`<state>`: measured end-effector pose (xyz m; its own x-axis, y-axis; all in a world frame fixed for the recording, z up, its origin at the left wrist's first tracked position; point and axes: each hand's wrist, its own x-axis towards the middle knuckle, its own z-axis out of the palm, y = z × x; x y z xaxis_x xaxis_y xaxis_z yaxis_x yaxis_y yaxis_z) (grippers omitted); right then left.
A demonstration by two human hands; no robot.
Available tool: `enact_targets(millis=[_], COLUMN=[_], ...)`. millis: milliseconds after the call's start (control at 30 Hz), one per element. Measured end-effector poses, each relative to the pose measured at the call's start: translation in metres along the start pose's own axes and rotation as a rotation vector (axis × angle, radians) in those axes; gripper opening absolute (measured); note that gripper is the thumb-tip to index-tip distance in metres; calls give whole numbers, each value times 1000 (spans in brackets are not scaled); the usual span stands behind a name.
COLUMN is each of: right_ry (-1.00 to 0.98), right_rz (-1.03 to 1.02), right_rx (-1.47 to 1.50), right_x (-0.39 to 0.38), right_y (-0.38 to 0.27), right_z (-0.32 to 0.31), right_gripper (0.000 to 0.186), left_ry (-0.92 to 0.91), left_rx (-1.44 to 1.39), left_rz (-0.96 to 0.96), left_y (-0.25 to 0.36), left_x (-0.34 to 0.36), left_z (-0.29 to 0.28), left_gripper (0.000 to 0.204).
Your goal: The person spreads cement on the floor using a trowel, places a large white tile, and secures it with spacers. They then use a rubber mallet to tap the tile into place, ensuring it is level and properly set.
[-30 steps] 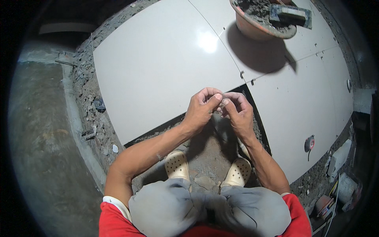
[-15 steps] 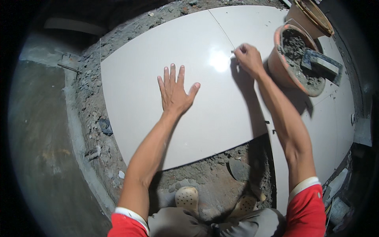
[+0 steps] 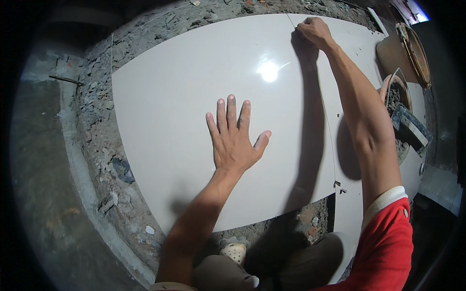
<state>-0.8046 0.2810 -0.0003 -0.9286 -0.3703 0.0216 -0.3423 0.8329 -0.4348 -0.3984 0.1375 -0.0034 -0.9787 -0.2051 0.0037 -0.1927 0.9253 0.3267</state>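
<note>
My left hand [image 3: 234,144] lies open and flat, fingers spread, on a large glossy white tile [image 3: 165,106]. My right arm stretches forward, and my right hand [image 3: 315,34] is closed low at the tile's far end, by the seam with the neighbouring white tile [image 3: 349,53]; what its fingertips hold is hidden. Small dark clips [image 3: 338,184] stand near the near end of that seam, right of my left hand. A cream perforated clog [image 3: 233,252] shows below the tile's near edge.
An orange bucket of mortar [image 3: 388,92] with a float [image 3: 410,128] across it stands at right, beside a second bucket [image 3: 395,56]. Rough rubble [image 3: 97,111] borders the tile at left and back, a short rod [image 3: 65,78] on it. A grey concrete floor [image 3: 41,184] lies far left.
Both hands have parted from near my body and reached forward. The left spread flat on the tile; the right moved to the far seam. The view has shifted, so the buckets appear lower and farther right.
</note>
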Motion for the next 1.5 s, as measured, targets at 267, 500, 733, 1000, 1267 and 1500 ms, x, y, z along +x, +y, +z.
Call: enact_targets(millis=[267, 500, 733, 1000, 1267, 1500], right_ry=[-193, -195, -92, -196, -229, -215], right_rz=[-18, -139, -111, -147, -143, -184], right_rx=[-203, -508, -590, -616, -644, -623], right_x=[33, 66, 65, 88, 86, 84], right_y=[-1, -10, -16, -7, -6, -5], right_z=[-11, 2, 11, 10, 12, 10], right_gripper=[39, 42, 45, 42, 39, 38], left_ry=[32, 33, -9, 8, 64, 21], left_rx=[-59, -62, -59, -70, -89, -65], left_rz=[-3, -8, -25, -32, -24, -32], left_y=[0, -2, -2, -2, -3, -4], left_x=[2, 0, 1, 0, -1, -1], left_z=[-1, 2, 1, 2, 4, 6], left_gripper=[87, 89, 89, 88, 86, 86])
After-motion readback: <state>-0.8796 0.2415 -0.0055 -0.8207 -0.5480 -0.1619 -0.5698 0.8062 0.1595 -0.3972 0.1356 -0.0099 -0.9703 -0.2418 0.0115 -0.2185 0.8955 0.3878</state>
